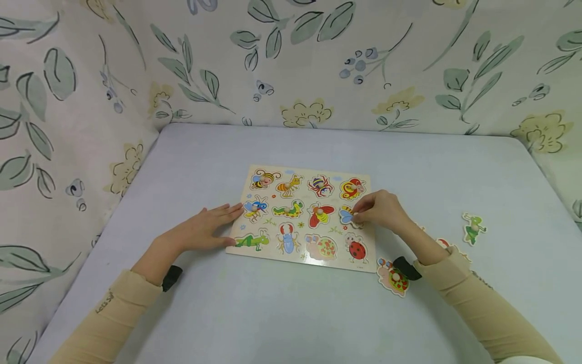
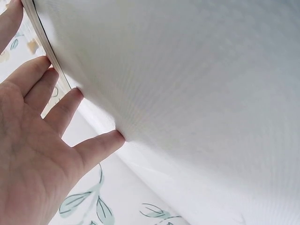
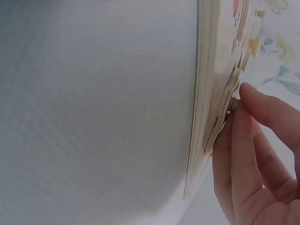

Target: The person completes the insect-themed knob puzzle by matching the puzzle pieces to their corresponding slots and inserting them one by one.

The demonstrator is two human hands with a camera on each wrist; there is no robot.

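Note:
A wooden peg puzzle board (image 1: 295, 260) with insect pictures lies flat on the table. My right hand (image 1: 384, 210) pinches the small knob of a blue-winged bee puzzle piece (image 1: 346, 215) at the board's right side; fingers hide part of it. In the right wrist view, that piece (image 3: 228, 93) sits at the board's surface, though I cannot tell if it is fully seated. My left hand (image 1: 200, 230) has its fingers spread, with fingertips touching the left edge of the board. In the left wrist view, the fingers (image 2: 65, 110) are straight along that edge.
A snail piece (image 1: 392, 278) lies by the board's lower right corner. Farther right is a green insect piece (image 1: 474, 229). Under the right forearm, another reddish piece (image 1: 443, 243) is partly hidden. Floral cloth (image 1: 291, 76) rises behind the white table (image 1: 273, 313).

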